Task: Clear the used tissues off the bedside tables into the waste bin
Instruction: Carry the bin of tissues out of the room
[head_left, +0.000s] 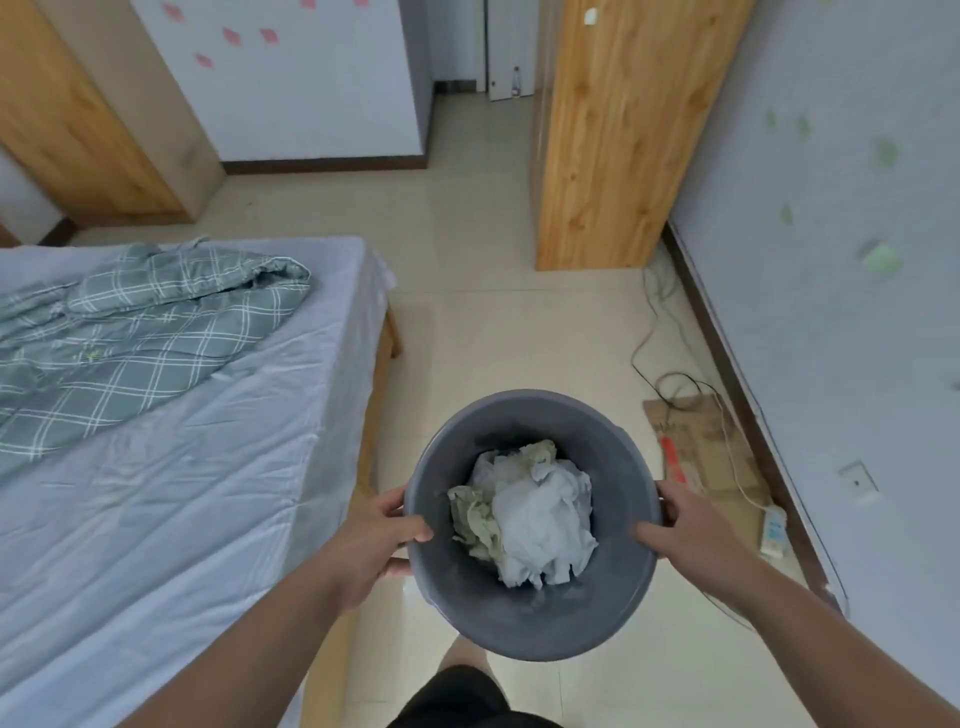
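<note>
A round grey waste bin (524, 618) is held off the floor in front of me, between the bed and the right wall. My left hand (376, 540) grips its left rim, thumb inside the bin. On the opposite rim my right hand (685, 527) grips the same way. Inside lie crumpled used tissues (535, 519), white with some pale green ones. No bedside table is in view.
A bed (171, 493) with a light blue sheet and a checked quilt (140, 332) fills the left. A wooden wardrobe (623, 135) stands ahead right. Flattened cardboard (701, 447), cables and a power strip (774, 530) lie on the tiled floor by the right wall.
</note>
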